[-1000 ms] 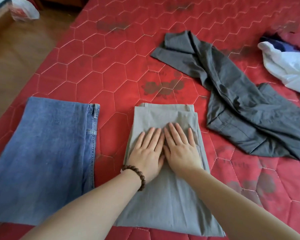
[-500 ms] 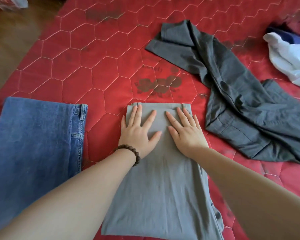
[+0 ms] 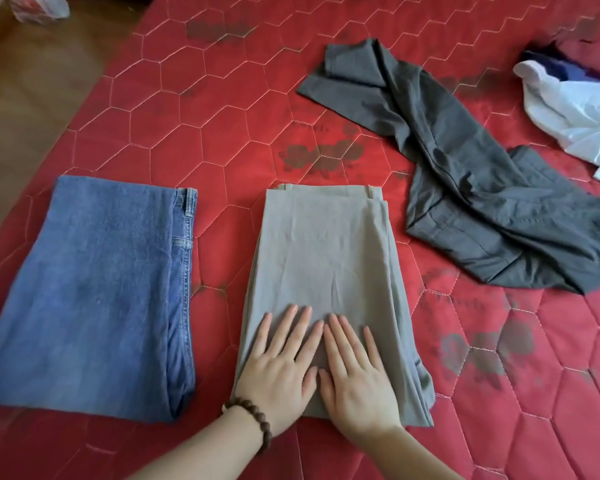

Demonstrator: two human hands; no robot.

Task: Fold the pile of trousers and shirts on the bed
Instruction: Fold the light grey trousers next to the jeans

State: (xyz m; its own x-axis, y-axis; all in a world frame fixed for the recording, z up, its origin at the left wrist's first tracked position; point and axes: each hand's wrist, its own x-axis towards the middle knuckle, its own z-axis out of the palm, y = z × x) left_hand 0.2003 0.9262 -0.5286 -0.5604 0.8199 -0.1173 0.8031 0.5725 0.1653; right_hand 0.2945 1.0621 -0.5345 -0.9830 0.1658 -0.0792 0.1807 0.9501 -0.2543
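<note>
Folded light grey trousers (image 3: 326,251) lie in the middle of the red quilted bed (image 3: 222,109). My left hand (image 3: 279,365), with a bead bracelet at the wrist, and my right hand (image 3: 355,372) press flat side by side on the near end of these trousers, fingers straight. Folded blue jeans (image 3: 94,289) lie to the left. Dark grey trousers (image 3: 482,188) sprawl unfolded at the right. A crumpled white shirt (image 3: 575,112) lies at the far right, with a dark blue garment (image 3: 565,69) behind it.
The wooden floor (image 3: 25,98) runs along the bed's left edge, with a white plastic bag (image 3: 39,8) on it at the top left. Bare red quilt stretches between the garments and across the far middle of the bed.
Both hands slid from the far end of the light grey trousers back toward me, to the near end. They stay flat on the cloth.
</note>
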